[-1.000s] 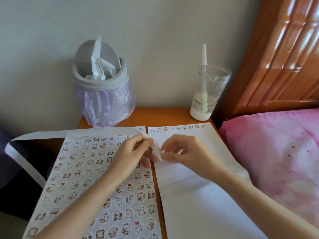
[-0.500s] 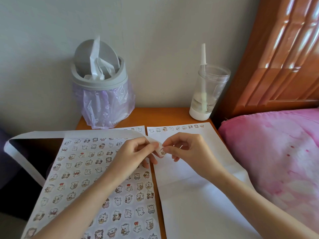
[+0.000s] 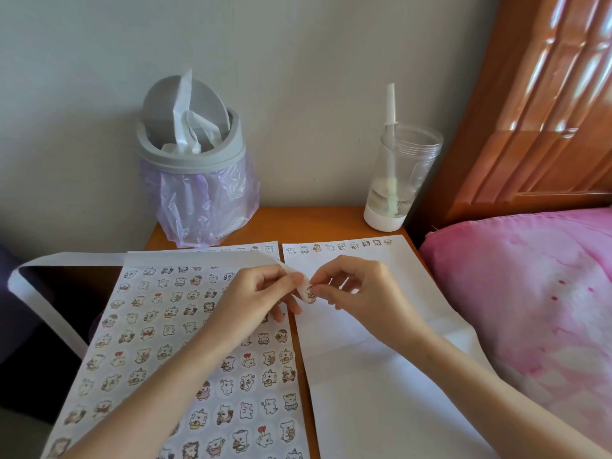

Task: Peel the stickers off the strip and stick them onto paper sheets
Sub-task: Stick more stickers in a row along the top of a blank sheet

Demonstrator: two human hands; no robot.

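Right hand grip: fingertips pinched tight on small sticker, looks half-lifted off strip end. Left hand grip pinching strip end just left of it, hands nearly touching. Strip's long axis trails off left along far edge of full sheet. Blank paper sheet lies right under right hand, started row at its far edge, so right hand nearer for sticking, I'd guess.

Plain grey wall, orange wooden nightstand, glossy wooden headboard
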